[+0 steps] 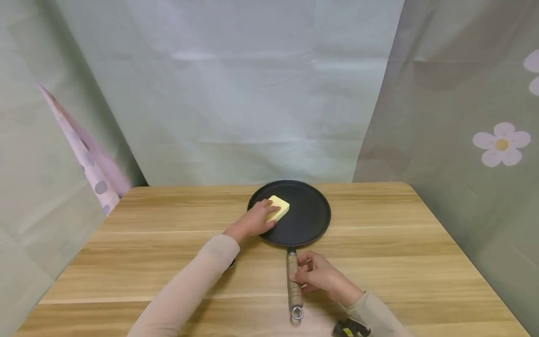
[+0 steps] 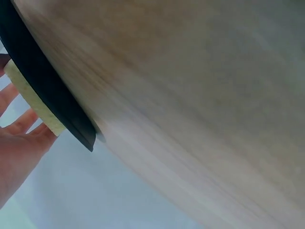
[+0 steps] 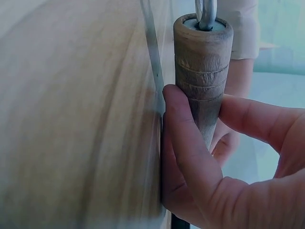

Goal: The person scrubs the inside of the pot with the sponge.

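Head view: pale yellow rectangular sponge (image 1: 279, 207) lies in round black pan (image 1: 303, 224).

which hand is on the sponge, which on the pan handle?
The left hand presses the yellow sponge inside the black pan. The right hand grips the pan's wooden handle, nearer the table's front edge.

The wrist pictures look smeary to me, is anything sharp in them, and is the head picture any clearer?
Left wrist view: the wooden table is streaked with blur; the sponge and pan rim are soft. Right wrist view: the pan handle and right hand are fairly sharp, the wood blurred. Head view: evenly lit and clear, soft shadows under the left hand.
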`<state>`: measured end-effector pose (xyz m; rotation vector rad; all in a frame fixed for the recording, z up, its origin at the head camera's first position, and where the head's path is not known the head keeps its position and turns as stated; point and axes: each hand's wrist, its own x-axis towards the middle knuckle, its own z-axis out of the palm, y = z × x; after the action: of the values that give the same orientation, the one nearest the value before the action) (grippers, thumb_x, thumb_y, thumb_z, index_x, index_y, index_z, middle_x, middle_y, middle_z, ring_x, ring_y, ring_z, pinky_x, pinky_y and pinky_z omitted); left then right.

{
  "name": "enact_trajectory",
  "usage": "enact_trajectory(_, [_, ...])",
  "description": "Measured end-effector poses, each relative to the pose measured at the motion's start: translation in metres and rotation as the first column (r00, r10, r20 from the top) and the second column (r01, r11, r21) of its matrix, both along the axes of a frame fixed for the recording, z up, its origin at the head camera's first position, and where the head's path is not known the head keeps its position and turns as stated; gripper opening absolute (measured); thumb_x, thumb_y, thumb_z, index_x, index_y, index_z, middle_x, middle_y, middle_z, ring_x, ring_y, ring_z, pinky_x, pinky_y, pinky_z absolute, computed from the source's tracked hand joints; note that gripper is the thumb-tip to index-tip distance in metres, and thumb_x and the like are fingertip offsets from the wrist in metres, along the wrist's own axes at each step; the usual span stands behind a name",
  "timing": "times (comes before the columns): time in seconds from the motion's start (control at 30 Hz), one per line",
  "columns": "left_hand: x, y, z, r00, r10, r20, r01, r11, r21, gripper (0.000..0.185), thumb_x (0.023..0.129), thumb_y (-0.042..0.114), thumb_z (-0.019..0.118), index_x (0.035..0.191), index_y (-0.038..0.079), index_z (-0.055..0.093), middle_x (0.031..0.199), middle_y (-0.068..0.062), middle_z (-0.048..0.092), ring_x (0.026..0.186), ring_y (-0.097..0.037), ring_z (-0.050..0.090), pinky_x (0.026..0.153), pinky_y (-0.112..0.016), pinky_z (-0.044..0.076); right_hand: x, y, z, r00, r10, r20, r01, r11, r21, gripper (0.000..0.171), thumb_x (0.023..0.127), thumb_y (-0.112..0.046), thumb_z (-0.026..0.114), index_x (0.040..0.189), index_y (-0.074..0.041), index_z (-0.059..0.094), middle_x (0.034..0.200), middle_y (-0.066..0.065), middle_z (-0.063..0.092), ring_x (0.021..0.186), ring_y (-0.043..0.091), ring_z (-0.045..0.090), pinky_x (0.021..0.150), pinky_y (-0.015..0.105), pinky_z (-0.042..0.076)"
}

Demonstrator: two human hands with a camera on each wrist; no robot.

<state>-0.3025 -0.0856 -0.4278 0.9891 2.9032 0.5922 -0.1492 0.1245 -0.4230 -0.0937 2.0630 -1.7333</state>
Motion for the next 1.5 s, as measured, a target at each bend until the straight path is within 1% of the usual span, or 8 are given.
enact_trajectory(0.23, [0.004, 0.002, 0.003, 1.0, -0.014, 0.017, 0.013, 1.0, 0.011, 0.045, 0.092, 0.017, 0.062, 0.135, 0.007, 0.056, 0.138, -0.025, 0.044, 0.124, -0.042, 0.044, 0.102, -0.048, 0.04, 0.0, 0.0, -0.001, 1.0, 0.009, 0.007, -0.009, 1.0, -0.017, 0.039, 0.083, -0.003, 0.068, 0.112, 0.008, 0.044, 0.084, 0.011, 0.054, 0.068, 0.019, 0.061, 0.063, 0.037, 0.057])
enact_trajectory(0.47, [0.007, 0.004, 0.004, 0.999, -0.024, 0.047, 0.024, 1.0, -0.009, 0.046, 0.092, 0.019, 0.063, 0.137, 0.01, 0.055, 0.141, -0.022, 0.043, 0.126, -0.039, 0.043, 0.104, -0.046, 0.039, -0.002, 0.001, -0.001, 1.0, 0.016, 0.005, -0.016, 0.999, -0.028, 0.041, 0.083, -0.002, 0.068, 0.113, 0.01, 0.043, 0.085, 0.012, 0.053, 0.069, 0.019, 0.063, 0.064, 0.037, 0.058])
enact_trajectory(0.7, [0.012, 0.005, 0.005, 0.995, -0.077, 0.066, 0.075, 0.997, 0.03, 0.044, 0.09, 0.015, 0.063, 0.133, 0.008, 0.058, 0.142, -0.023, 0.042, 0.129, -0.041, 0.041, 0.105, -0.048, 0.036, -0.002, 0.0, -0.002, 1.0, 0.01, 0.0, -0.01, 1.0, -0.019, 0.039, 0.082, -0.002, 0.068, 0.112, 0.009, 0.044, 0.084, 0.011, 0.053, 0.067, 0.018, 0.061, 0.063, 0.037, 0.058])
enact_trajectory(0.83, [0.014, 0.006, 0.004, 0.993, -0.106, 0.057, 0.104, 0.994, 0.037, 0.043, 0.09, 0.015, 0.064, 0.132, 0.009, 0.06, 0.141, -0.022, 0.043, 0.129, -0.04, 0.041, 0.107, -0.048, 0.035, -0.001, 0.0, -0.002, 1.0, 0.006, -0.003, -0.006, 1.0, -0.002, 0.039, 0.082, -0.002, 0.068, 0.111, 0.008, 0.044, 0.083, 0.011, 0.053, 0.068, 0.018, 0.06, 0.063, 0.037, 0.058])
enact_trajectory(1.07, [0.016, 0.007, 0.004, 0.985, -0.158, 0.063, 0.156, 0.987, 0.025, 0.044, 0.09, 0.015, 0.064, 0.133, 0.01, 0.059, 0.14, -0.017, 0.045, 0.128, -0.037, 0.043, 0.104, -0.047, 0.038, -0.002, 0.001, -0.003, 1.0, 0.01, -0.005, -0.01, 1.0, -0.006, 0.039, 0.082, -0.001, 0.068, 0.111, 0.009, 0.043, 0.083, 0.01, 0.053, 0.068, 0.017, 0.06, 0.064, 0.038, 0.058])
enact_trajectory(1.3, [0.019, 0.007, 0.006, 0.98, -0.177, 0.089, 0.174, 0.984, 0.038, 0.044, 0.09, 0.015, 0.064, 0.133, 0.01, 0.059, 0.141, -0.016, 0.045, 0.129, -0.035, 0.042, 0.104, -0.047, 0.038, -0.003, 0.002, -0.004, 1.0, 0.012, 0.0, -0.012, 1.0, -0.009, 0.04, 0.083, -0.002, 0.068, 0.112, 0.009, 0.043, 0.082, 0.009, 0.053, 0.068, 0.018, 0.061, 0.064, 0.038, 0.058])
enact_trajectory(1.5, [0.02, 0.007, 0.006, 0.975, -0.201, 0.094, 0.197, 0.979, 0.049, 0.043, 0.089, 0.014, 0.064, 0.132, 0.01, 0.06, 0.142, -0.014, 0.045, 0.13, -0.033, 0.042, 0.104, -0.046, 0.039, -0.003, 0.001, -0.004, 1.0, 0.013, 0.0, -0.013, 1.0, -0.004, 0.04, 0.082, -0.002, 0.068, 0.112, 0.008, 0.043, 0.083, 0.01, 0.053, 0.068, 0.018, 0.061, 0.064, 0.038, 0.058])
